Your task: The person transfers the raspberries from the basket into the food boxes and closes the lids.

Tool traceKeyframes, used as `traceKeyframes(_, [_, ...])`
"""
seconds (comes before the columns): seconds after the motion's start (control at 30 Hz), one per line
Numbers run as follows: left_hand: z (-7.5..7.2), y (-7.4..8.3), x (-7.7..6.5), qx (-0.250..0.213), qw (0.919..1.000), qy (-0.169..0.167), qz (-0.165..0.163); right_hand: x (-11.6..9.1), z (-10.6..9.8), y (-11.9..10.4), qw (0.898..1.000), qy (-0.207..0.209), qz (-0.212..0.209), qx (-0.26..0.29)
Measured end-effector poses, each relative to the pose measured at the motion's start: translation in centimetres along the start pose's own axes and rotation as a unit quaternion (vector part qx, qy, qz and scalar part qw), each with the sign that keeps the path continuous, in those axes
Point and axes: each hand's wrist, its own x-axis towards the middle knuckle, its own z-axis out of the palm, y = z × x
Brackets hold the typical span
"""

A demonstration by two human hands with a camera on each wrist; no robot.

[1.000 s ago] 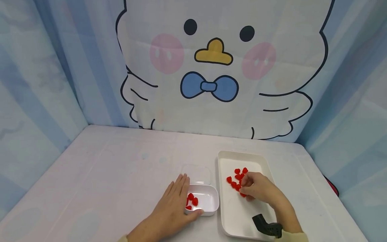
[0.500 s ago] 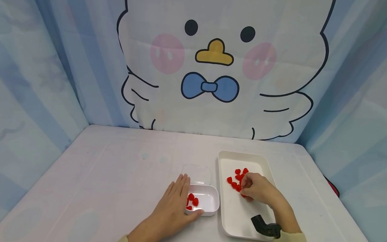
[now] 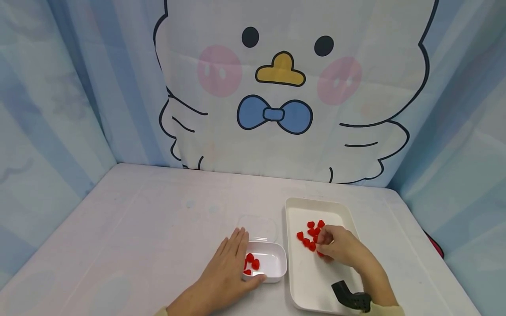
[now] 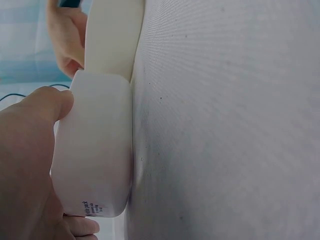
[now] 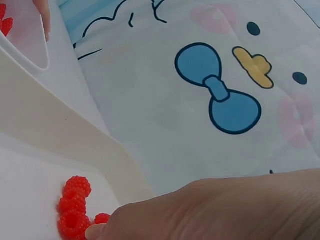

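My left hand [image 3: 225, 267] rests along the left side of a small white plastic box [image 3: 276, 265], its fingers straight and its thumb on the front rim. In the left wrist view the thumb lies at the edge of the box wall [image 4: 95, 145]. Several red toy raspberries [image 3: 255, 264] lie inside the box, partly covered by the hand. My right hand [image 3: 340, 245] is low over a cream tray [image 3: 312, 285], fingers curled and pinching a red raspberry [image 3: 320, 254]. Other raspberries [image 5: 72, 222] lie clustered right by its fingertips.
The box's clear lid [image 3: 257, 227] lies behind it on the white tabletop [image 3: 158, 219]. The tray stands close to the box's right side. A curtain with a cartoon bird [image 3: 276, 145] closes off the back. A black device [image 3: 352, 298] sits at my right wrist.
My right hand has shifted slightly to the right, and the raspberry at its fingertips has moved with it, apart from the cluster. The left hand and box have stayed in place.
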Motion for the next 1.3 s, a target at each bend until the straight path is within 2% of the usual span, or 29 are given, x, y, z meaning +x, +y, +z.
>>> traceKeyframes(0.13, [-0.04, 0.11, 0.06, -0.004, 1.0000, -0.002, -0.003, -0.07, -0.21, 0.03, 1.000, 0.004, -0.001, 0.003])
traceKeyframes(0.47, [-0.33, 0.27, 0.13, -0.013, 0.9997, -0.019, -0.013, -0.13, -0.39, 0.06, 0.999, 0.002, -0.006, 0.050])
traceKeyframes(1.0, [-0.03, 0.14, 0.15, -0.006, 0.9999, -0.010, -0.009, -0.02, -0.69, 0.08, 0.996, 0.011, -0.012, 0.090])
traceKeyframes(1.3, [-0.07, 0.17, 0.21, -0.012, 0.9997, -0.016, -0.014, 0.32, -0.32, -0.11, 0.994, 0.022, -0.012, 0.104])
